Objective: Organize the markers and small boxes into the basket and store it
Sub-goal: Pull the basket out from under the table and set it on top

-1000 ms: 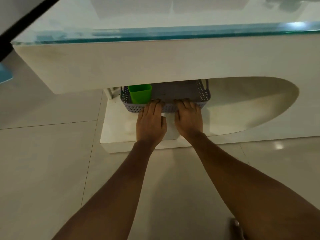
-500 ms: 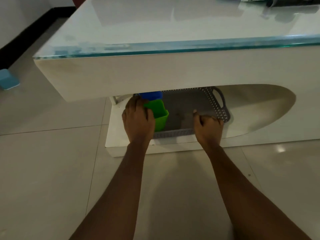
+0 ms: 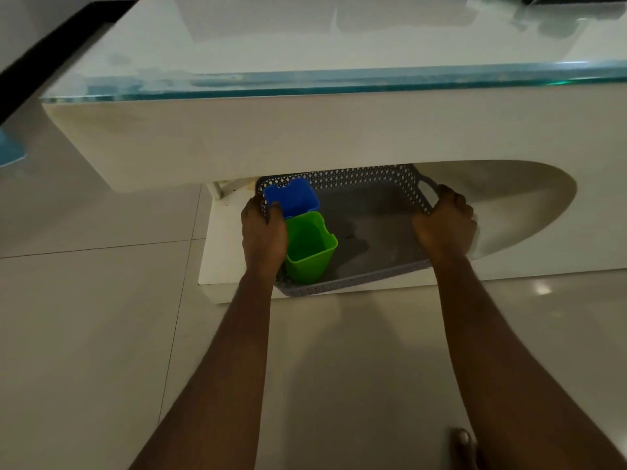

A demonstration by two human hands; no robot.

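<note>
A grey perforated basket [image 3: 369, 215] rests on the low white shelf [image 3: 237, 266] under the glass-topped table, partly out past the shelf's front edge. Inside it, at the left end, a blue small box [image 3: 291, 198] stands behind a green small box [image 3: 310, 245]; both are open-topped and look empty. My left hand [image 3: 264, 232] grips the basket's left end. My right hand [image 3: 444, 225] grips the handle at its right end. No markers are in view.
The white table's thick front panel [image 3: 339, 130] overhangs the basket, with a glass top [image 3: 339, 39] above it. Pale floor tiles [image 3: 84, 334] spread in front. A light-blue object [image 3: 10, 150] lies at the far left. A toe [image 3: 463, 442] shows at the bottom.
My hands moved from the basket's front rim to its two ends. The basket has come forward out from under the table, and the blue box now shows behind the green one.
</note>
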